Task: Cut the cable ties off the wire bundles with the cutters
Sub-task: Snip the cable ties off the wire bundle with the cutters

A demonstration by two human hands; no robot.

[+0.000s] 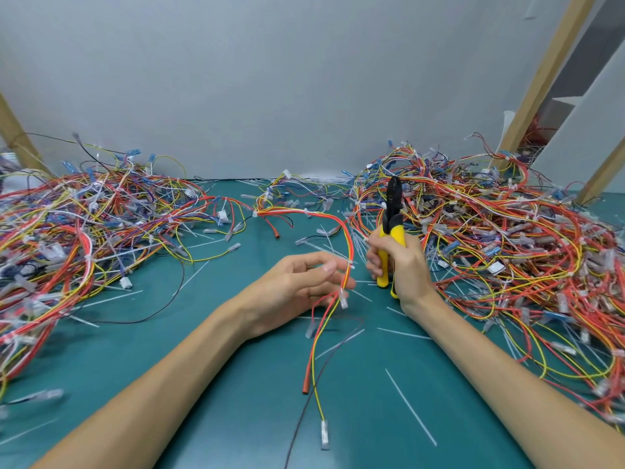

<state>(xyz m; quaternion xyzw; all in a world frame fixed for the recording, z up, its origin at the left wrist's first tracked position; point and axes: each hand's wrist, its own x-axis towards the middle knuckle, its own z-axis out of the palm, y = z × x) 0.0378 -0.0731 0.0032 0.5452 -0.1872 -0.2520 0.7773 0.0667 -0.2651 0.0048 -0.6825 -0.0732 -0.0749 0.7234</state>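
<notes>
Closely, the right wire heap (490,238) crowds the upright cutters (393,211)

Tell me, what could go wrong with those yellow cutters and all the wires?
Maybe a pinch: fingers of the left hand lie right by the white tie on the wire bundle, where the cutters in the right hand would likely bite. Maybe a nicked wire: that tie sits snug on the red and yellow wires. Maybe a snag: the bundle's far end runs into the tangle at the back.
</notes>
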